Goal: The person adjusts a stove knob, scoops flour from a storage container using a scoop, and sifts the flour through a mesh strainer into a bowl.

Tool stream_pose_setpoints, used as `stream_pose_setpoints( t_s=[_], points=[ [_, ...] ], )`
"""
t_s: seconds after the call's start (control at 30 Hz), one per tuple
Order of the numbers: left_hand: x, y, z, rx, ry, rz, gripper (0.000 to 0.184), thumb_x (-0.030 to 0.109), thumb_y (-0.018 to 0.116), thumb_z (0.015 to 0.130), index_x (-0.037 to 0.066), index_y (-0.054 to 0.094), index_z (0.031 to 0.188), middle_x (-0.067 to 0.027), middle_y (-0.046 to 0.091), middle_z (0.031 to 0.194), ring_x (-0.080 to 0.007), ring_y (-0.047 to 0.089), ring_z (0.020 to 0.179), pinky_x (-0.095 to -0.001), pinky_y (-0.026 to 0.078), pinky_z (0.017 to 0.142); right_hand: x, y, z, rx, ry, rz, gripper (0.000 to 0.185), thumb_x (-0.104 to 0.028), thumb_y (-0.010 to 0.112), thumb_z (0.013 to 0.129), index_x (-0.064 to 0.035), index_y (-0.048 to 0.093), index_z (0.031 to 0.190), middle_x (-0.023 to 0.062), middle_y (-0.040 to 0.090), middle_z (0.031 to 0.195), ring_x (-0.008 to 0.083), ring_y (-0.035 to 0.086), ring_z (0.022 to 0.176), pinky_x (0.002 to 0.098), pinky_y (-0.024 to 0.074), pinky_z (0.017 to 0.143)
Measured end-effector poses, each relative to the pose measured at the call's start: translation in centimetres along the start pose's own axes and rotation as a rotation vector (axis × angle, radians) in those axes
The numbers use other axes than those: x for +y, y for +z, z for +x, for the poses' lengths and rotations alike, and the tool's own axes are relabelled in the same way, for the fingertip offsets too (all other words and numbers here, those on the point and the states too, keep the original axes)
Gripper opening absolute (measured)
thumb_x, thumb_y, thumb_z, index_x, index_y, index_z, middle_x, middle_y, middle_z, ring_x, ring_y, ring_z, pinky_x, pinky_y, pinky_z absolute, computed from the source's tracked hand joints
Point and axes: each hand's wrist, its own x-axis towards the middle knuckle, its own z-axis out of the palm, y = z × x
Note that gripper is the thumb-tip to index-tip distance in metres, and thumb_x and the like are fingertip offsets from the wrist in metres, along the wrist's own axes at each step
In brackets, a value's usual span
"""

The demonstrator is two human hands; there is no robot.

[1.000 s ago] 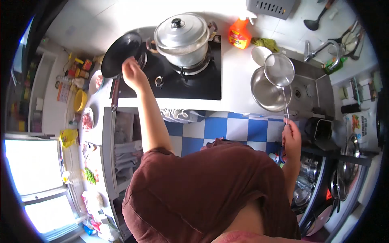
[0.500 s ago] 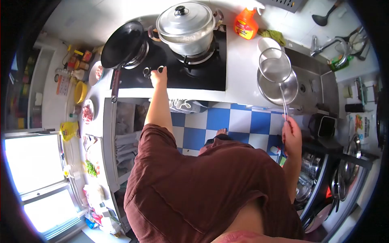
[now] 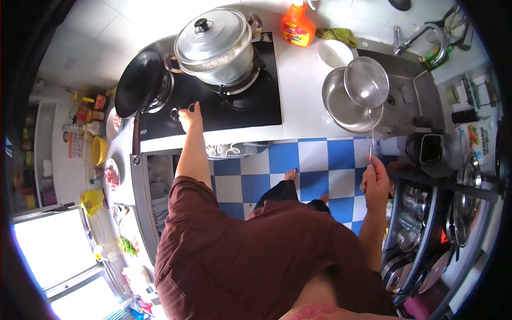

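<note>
My left hand (image 3: 190, 117) is at the front of the black gas stove (image 3: 245, 114), its fingers at the two control knobs (image 3: 175, 114). A black wok (image 3: 140, 82) sits tilted on the left burner, its handle pointing toward the front edge. On the other burner stands a lidded steel pot (image 3: 216, 48). My right hand (image 3: 375, 178) is closed around the handle of a round mesh strainer (image 3: 366, 83), which is held up over a steel bowl (image 3: 341, 101) beside the sink.
An orange spray bottle (image 3: 298, 25), a green cloth (image 3: 338, 36) and a white bowl (image 3: 335, 53) stand behind the steel bowl. Plates of meat (image 3: 111, 175) and a yellow bowl (image 3: 99, 151) line the left counter. Pans fill the rack (image 3: 418, 213) at right.
My left hand has left the wok's side and come down to the stove knobs. The strainer remains in my right hand. The view has shifted, and both feet now show on the floor.
</note>
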Motion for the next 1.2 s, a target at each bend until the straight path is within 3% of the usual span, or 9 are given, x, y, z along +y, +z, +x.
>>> stream_pose_setpoints(
  t_s=[0.37, 0.63, 0.7, 0.93, 1.2],
  points=[
    [-2.2, 2.2, -0.1, 0.161, 0.161, -0.18, 0.063, 0.054, 0.075, 0.073, 0.004, 0.051, 0.103, -0.0189, 0.059, 0.102, -0.0363, 0.06, 0.094, -0.0457, 0.049, 0.082, 5.3, 5.3, -0.5, -0.289, 0.029, -0.035, 0.028, -0.012, 0.05, 0.097, -0.0043, 0.056, 0.124, -0.0048, 0.046, 0.066, 0.0022, 0.04, 0.054, 0.0183, 0.0329, 0.049],
    [-3.1, 3.1, -0.8, 0.316, 0.242, -0.189, 0.065, 0.056, 0.073, 0.074, 0.003, 0.051, 0.105, -0.0197, 0.058, 0.102, -0.0366, 0.059, 0.093, -0.0451, 0.048, 0.081, 13.5, 8.2, -4.2, -0.283, 0.096, 0.04, 0.027, -0.009, 0.05, 0.097, -0.0027, 0.057, 0.122, -0.005, 0.046, 0.068, 0.0015, 0.04, 0.057, 0.0181, 0.0327, 0.051],
    [-3.3, 3.4, -0.7, 0.34, 0.283, -0.183, 0.069, 0.06, 0.072, 0.074, 0.001, 0.052, 0.104, -0.0203, 0.058, 0.101, -0.035, 0.06, 0.09, -0.0434, 0.049, 0.08, 15.1, 9.3, -4.9, -0.262, 0.075, 0.063, 0.028, -0.01, 0.048, 0.098, -0.0007, 0.055, 0.123, -0.005, 0.044, 0.064, 0.0008, 0.038, 0.049, 0.017, 0.0293, 0.045],
    [-2.3, 1.9, 0.3, 0.21, 0.237, -0.102, 0.074, 0.069, 0.067, 0.073, 0.007, 0.051, 0.11, -0.0197, 0.06, 0.105, -0.0354, 0.062, 0.095, -0.045, 0.049, 0.084, 19.2, 12.7, -4.7, -0.205, -0.072, 0.117, 0.028, -0.007, 0.043, 0.099, 0.0032, 0.053, 0.123, -0.005, 0.041, 0.062, 0.0006, 0.035, 0.046, 0.0168, 0.0279, 0.043],
    [-2.6, 1.2, 0.3, 0.178, 0.29, -0.129, 0.06, 0.059, 0.071, 0.073, 0.01, 0.058, 0.104, -0.0152, 0.057, 0.103, -0.0331, 0.061, 0.092, -0.0441, 0.05, 0.08, 20.4, 15.9, -4.1, -0.164, -0.119, 0.126, 0.029, -0.007, 0.041, 0.099, 0.005, 0.052, 0.124, -0.004, 0.041, 0.061, 0.0012, 0.035, 0.047, 0.0169, 0.0293, 0.044]
  ],
)
